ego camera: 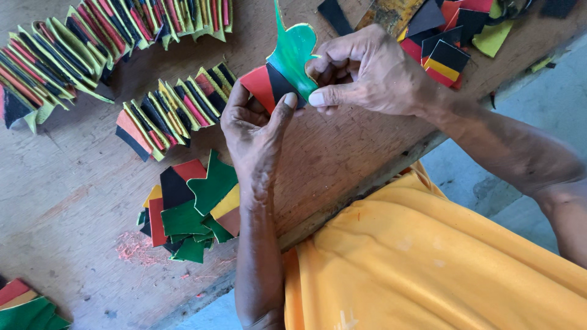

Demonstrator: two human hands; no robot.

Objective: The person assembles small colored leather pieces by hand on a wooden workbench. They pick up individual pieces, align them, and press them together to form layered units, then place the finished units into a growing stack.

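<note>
**Both Hands Held a Layered Cutout Above the Wooden Table**

The left hand was closed on a red and black piece, with the thumb pressed on its front face and the fingers curled behind it. The right hand pinched a glossy green cutout between thumb and forefinger. The green cutout lay against the red and black piece, overlapping its right edge, and both were held just over the wooden table, near its front edge.

Items on the table:

- A loose pile of flat pieces in green, red, black and yellow lay below the left hand, near the wrist. The pieces overlapped without order.
- A short row of stacked pieces, set on edge and fanned, lay just left of the left hand.
- A longer fanned row ran along the upper left of the table, well apart from both hands.
- Scattered red, black and yellow squares lay behind the right hand at the upper right.
- A small stack in red and green sat at the lower left corner.
- A patch of pink dust marked the wood beside the loose pile.

No box, tray or other container was in view; all pieces rested directly on the wood. The person wore a yellow shirt.
</note>
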